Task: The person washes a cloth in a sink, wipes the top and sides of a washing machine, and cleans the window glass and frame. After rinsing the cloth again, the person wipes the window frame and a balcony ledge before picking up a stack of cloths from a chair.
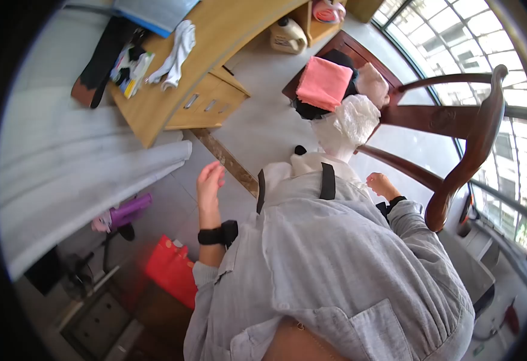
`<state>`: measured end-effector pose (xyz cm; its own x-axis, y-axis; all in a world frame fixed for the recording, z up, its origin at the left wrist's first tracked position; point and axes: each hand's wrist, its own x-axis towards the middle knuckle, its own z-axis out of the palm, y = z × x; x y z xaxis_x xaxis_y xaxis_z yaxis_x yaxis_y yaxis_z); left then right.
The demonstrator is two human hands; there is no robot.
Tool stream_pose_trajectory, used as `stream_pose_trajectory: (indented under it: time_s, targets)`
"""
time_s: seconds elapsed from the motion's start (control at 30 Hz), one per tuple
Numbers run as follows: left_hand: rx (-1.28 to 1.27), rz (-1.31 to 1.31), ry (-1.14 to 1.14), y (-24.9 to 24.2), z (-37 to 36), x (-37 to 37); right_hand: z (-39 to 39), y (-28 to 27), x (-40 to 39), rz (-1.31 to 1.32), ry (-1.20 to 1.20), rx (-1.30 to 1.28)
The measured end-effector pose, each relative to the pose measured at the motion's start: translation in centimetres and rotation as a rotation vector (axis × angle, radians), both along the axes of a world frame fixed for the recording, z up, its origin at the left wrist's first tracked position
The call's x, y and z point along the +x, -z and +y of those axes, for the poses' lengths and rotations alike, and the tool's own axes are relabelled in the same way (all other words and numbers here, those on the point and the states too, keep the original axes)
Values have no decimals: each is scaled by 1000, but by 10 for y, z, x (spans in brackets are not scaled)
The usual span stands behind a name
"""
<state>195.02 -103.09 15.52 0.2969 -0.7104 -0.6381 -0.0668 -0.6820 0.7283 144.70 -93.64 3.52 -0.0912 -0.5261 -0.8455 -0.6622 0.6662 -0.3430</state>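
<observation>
My left hand is raised beside my body, its fingers loosely bent and a little apart, holding nothing. A black band circles that wrist. On the other side, my right hand hangs near the edge of the grey shirt, fingers loosely curled with nothing visible in them. The crumpled white plastic bag is the nearest loose thing to it, but does not touch it. Beyond the bag, a folded pink cloth lies on dark items on the wooden chair.
At the upper left is a wooden desk with white socks on it. A white-covered bed lies at the left, with a red bag on the floor below. A beige jug stands near a shelf.
</observation>
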Motion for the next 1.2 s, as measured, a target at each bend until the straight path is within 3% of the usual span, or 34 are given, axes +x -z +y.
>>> stream_pose_trajectory:
  time_s: [0.1, 0.23, 0.37, 0.53, 0.6, 0.77, 0.8, 0.87, 1.03, 1.2]
  targets:
    - [53, 56, 213, 30, -68, -22, 26, 10, 15, 58, -171, -218]
    - [87, 119, 512, 69, -160, -75, -5, -43, 69, 37, 53, -215]
    - [151, 100, 760, 124, -230, -134, -37, -46, 103, 89, 368, -478]
    - [203, 126, 831, 201, -280, -189, -81, -4, 115, 275, 671, -633]
    - [169, 247, 840, 273, -295, -198, -99, 19, 110, 352, 765, -667]
    - [12, 317, 768, 286, -300, -248, -126, 88, 91, 599, 849, -667]
    - [-15, 332, 761, 292, -297, -252, -134, 90, 89, 617, 898, -592]
    - [-83, 368, 738, 302, -294, -262, -151, 72, 84, 650, 780, -686]
    - [197, 459, 562, 280, -290, -272, -232, 57, 27, 721, 738, -871]
    - [432, 665, 532, 235, -313, -278, -299, 139, -73, 715, 551, -683]
